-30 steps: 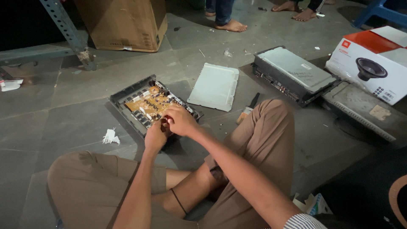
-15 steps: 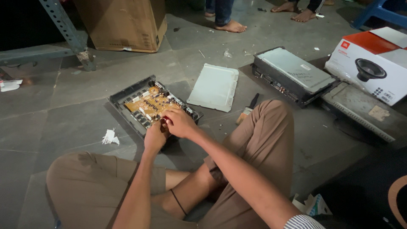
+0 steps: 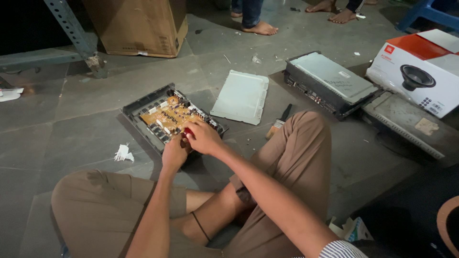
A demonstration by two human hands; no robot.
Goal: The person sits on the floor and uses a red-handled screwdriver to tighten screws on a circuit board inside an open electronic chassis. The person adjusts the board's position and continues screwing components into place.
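At the far left of the stone floor (image 3: 71, 124), a slotted metal rack leg (image 3: 71, 28) is seen, with a brown cardboard box (image 3: 138, 24) standing beside it. A crumpled scrap of white paper (image 3: 124, 153) lies on the floor just left of an opened amplifier chassis (image 3: 138, 112), inside which an orange-brown circuit board (image 3: 165, 117) is exposed. The chassis is set at an angle directly in front of the seated person's crossed legs. The left hand (image 3: 174, 153) is rested at the near edge of the chassis, its fingers curled; whether anything is gripped in it cannot be told. The right hand (image 3: 203, 137) is held touching it, closed around a red-handled tool (image 3: 188, 132) whose tip is hidden at the board's near edge. To the right of the chassis, a pale grey metal cover plate (image 3: 241, 95) lies flat, and a small paintbrush (image 3: 278, 122) is laid just beside the raised right knee. Further right, a closed amplifier (image 3: 330, 81) with a silver top is placed, followed by another flat grey unit (image 3: 406, 122). A white and orange speaker carton (image 3: 420, 71) is found at the far right. Bare feet of other people (image 3: 260, 28) are visible along the top edge.
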